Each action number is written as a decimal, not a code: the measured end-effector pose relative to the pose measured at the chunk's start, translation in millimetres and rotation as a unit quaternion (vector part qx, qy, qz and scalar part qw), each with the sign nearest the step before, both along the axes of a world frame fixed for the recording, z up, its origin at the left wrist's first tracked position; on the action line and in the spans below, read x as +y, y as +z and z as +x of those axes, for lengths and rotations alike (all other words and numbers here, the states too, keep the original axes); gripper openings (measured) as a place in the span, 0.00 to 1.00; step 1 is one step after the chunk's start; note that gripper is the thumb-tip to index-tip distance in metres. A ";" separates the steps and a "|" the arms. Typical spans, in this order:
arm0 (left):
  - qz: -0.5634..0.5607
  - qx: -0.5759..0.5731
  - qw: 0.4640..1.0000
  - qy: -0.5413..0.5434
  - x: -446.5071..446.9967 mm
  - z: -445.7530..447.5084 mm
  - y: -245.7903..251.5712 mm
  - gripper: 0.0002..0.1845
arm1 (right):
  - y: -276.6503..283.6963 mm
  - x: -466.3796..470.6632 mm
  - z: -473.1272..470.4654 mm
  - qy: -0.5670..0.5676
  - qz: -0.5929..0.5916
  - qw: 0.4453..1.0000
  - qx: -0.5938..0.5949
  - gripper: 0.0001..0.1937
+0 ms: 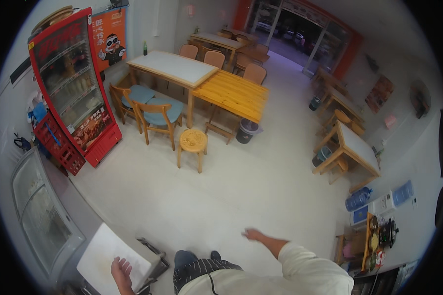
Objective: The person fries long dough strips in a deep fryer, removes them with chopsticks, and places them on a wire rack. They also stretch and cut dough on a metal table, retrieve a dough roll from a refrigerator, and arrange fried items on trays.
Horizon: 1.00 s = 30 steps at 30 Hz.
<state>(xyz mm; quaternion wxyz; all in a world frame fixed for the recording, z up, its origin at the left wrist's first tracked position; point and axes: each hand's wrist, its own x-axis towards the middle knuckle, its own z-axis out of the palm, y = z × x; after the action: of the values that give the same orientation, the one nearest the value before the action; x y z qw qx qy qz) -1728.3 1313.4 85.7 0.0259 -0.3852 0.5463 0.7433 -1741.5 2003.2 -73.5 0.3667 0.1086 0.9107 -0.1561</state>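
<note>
My left hand [122,268] is at the lower left, palm turned up with its fingers apart and holding nothing. Under or beside it lies a white board [105,258] with a faint brownish stain; whether the hand touches it I cannot tell. My right hand [253,235] reaches out over the pale floor, slightly blurred, with no object visible in it. A dark patterned apron [206,267] covers my waist above the shoes. Farther ahead stand a round wooden stool [193,141], a yellow slatted wooden table [230,92] and a white-topped table [171,66].
A glass-topped chest freezer [46,217] and a red drinks fridge [72,84] line the left side. Chairs with blue seats [162,110] and a lined bin [246,131] stand ahead. At right are a wooden table [358,143], a water jug [359,199] and a wooden condiment shelf [369,243].
</note>
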 end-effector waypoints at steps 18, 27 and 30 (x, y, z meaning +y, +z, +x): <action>-0.100 0.108 0.988 -0.045 -178.6 -668.6 90.8 0.24 | -24.5 -98.0 -358.7 -0.362 -0.203 0.873 -0.258 0.16; -0.246 0.089 0.962 0.073 -400.7 -938.5 151.7 0.27 | -52.6 -274.5 -722.4 -0.351 -0.221 0.901 -0.125 0.15; -0.288 0.165 0.937 0.114 -472.6 -996.4 167.9 0.28 | -13.8 -347.1 -868.1 -0.275 -0.333 0.902 -0.002 0.07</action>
<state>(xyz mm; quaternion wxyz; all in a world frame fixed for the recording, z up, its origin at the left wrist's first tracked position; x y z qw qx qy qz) -2724.8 840.7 253.6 -0.2612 -0.3082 0.6857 0.6054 -2609.7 1656.2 -87.3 0.3257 0.2260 0.7389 -0.5449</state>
